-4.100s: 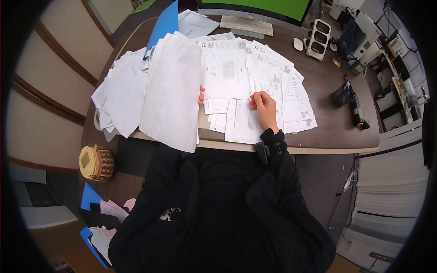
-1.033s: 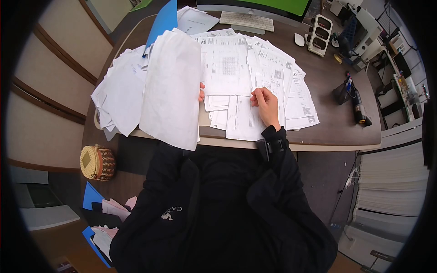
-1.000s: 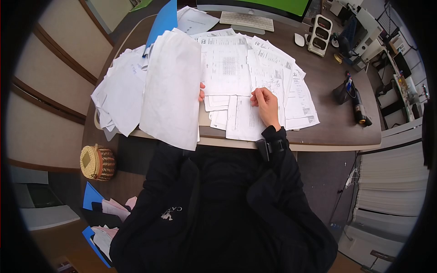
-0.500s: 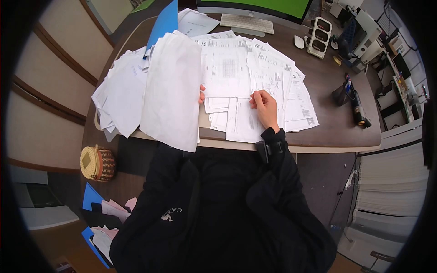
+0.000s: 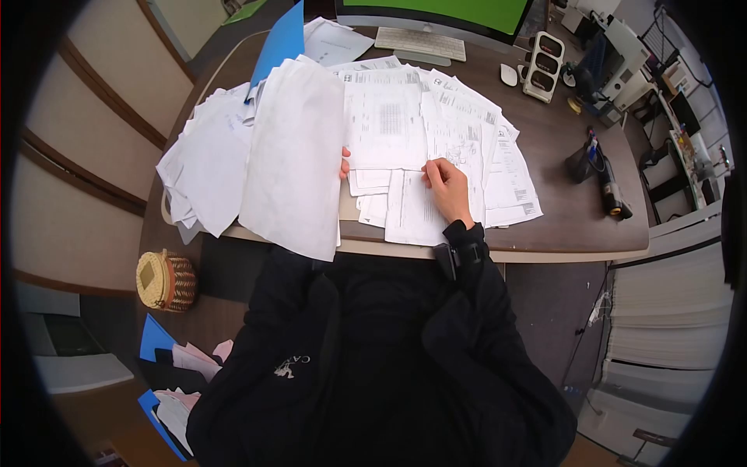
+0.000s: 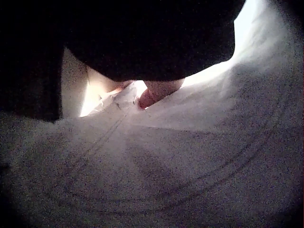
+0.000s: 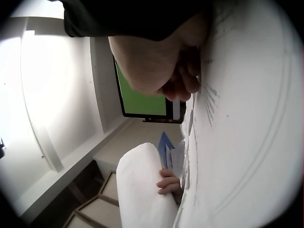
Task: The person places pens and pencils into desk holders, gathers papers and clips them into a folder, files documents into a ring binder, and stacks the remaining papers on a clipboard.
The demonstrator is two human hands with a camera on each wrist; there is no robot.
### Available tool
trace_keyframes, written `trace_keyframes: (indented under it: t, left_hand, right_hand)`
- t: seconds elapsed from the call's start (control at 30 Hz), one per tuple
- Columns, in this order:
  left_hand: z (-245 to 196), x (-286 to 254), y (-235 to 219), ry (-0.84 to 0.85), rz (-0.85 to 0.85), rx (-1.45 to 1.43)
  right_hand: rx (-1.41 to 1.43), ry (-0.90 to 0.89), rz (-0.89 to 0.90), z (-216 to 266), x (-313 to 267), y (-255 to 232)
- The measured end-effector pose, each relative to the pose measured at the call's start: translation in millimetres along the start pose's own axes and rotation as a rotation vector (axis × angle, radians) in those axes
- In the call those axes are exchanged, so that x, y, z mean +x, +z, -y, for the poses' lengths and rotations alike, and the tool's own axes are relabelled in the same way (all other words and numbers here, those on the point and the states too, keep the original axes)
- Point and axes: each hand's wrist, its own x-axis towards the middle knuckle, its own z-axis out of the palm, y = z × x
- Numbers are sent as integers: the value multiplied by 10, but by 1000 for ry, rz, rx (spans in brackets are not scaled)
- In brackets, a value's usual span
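Note:
In the head view, my left hand (image 5: 345, 163) grips the right edge of a folded-over stack of white paper sheets (image 5: 292, 156). Only its fingertips show there; the sheets hide the rest. The right wrist view shows the left-hand fingers (image 7: 168, 182) curled around that edge. My right hand (image 5: 448, 189) rests with loosely curled fingers on printed sheets (image 5: 412, 206), by the lower right corner of a page with a printed grid (image 5: 387, 121). From the right wrist, the hand (image 7: 149, 64) lies close over the paper. The left wrist view is mostly dark sleeve and paper.
More white papers (image 5: 206, 159) lie at the left, beside an upright blue folder (image 5: 282, 47). Printed pages (image 5: 511, 183) fan out to the right. Behind stand a keyboard (image 5: 420, 45), a mouse (image 5: 509, 75) and a monitor. A pen holder (image 5: 583, 162) is at the right.
My right hand has shifted very slightly left over the papers. The left hand still holds the same folded-over stack. The head view has tilted a little.

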Motion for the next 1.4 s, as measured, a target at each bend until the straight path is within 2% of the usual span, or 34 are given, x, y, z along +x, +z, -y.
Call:
trace_keyframes:
  t: [0.07,0.13,0.17,0.2,0.27,0.4,0.43,0.53,0.67,0.73,0.8,0.87,0.93,1.0,1.07,1.23,1.4]
  left_hand:
    - [21,-52,34,0,5,2]
    - [-5,-28,42,14,12,8]
    - [2,-66,83,20,14,10]
    - [8,-72,83,21,14,9]
    - [27,-25,81,15,18,3]
    - [49,-28,83,22,15,7]
    - [57,-85,59,19,16,8]
    - [47,-53,41,23,15,20]
    - [51,-95,51,22,33,39]
    - [50,-39,27,25,35,44]
    - [74,17,20,22,33,43]
    - [90,-34,39,25,29,44]
    - [97,-67,29,28,24,46]
    - [98,-78,38,33,20,49]
    - [92,-183,43,41,19,57]
    - [84,-27,21,47,26,71]
    - [100,-49,22,54,21,80]
  right_hand:
    - [46,-3,-36,13,-41,-21]
    - [-108,-106,-352,102,-12,-121]
    - [-353,-137,-332,127,16,-289]
    - [-595,-64,-317,140,30,-450]
    - [-873,72,-297,102,18,-703]
    - [-946,186,-203,208,-77,-851]
    - [-966,102,-205,179,-109,-830]
    - [-1016,127,-117,186,-111,-810]
    - [-801,39,-172,-96,-118,-879]
    - [-571,85,-327,-152,-158,-917]
    - [-546,71,-337,-163,-191,-998]
    - [-345,60,-347,-112,-222,-1060]
    - [-377,89,-312,-135,-235,-1107]
    - [-170,0,-358,-173,-233,-1084]
    - [-149,10,-360,-104,-246,-1054]
    - [-122,47,-405,-96,-265,-1025]
    - [-207,68,-487,-150,-273,-1059]
